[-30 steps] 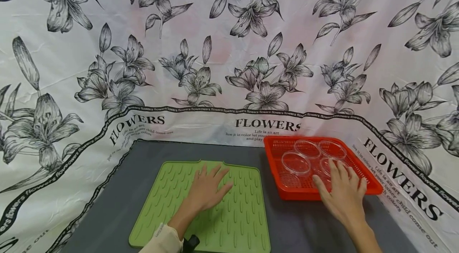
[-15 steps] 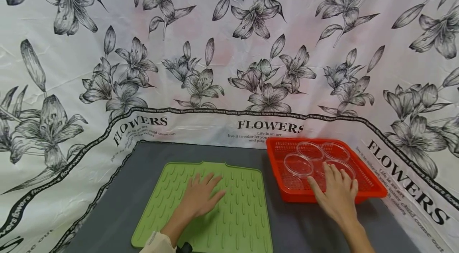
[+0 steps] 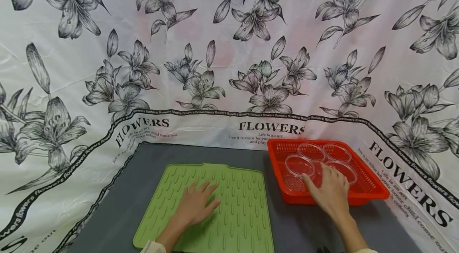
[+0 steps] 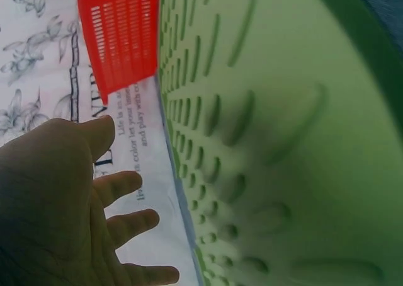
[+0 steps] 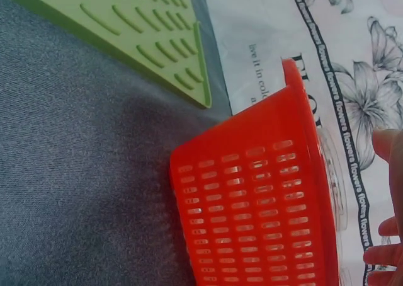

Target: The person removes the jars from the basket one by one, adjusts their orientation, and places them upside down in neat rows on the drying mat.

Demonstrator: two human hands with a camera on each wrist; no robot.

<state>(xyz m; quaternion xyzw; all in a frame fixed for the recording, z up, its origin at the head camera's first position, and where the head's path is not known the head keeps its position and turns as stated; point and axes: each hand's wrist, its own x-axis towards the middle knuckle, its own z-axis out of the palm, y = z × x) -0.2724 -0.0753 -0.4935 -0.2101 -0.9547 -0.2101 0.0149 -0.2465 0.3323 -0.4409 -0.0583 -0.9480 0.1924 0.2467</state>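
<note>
My left hand (image 3: 193,205) is held with its fingers spread above a ribbed green mat (image 3: 240,213) and holds nothing. In the left wrist view the thumb and fingers (image 4: 132,228) show apart from the mat's surface. To the right, my right hand (image 3: 331,191) is over the front edge of a red plastic basket (image 3: 301,198), fingers a little bent and nothing in them. Inside the basket lie several clear round petri dishes (image 3: 300,165); the fingertips overlap the one (image 3: 342,171) at front right. In the right wrist view the hand (image 5: 393,223) is beside the basket's rim.
Under the mat and basket is a dark grey tabletop (image 3: 118,201). A white curtain (image 3: 215,61) printed with black flowers and lettering surrounds its back and sides. The basket stands to the right of the mat, with a strip of tabletop between them.
My left hand has drawn left and nearer to me over the mat. My right hand has shifted left at the basket, its fingers closer together, showing more of the front right dish.
</note>
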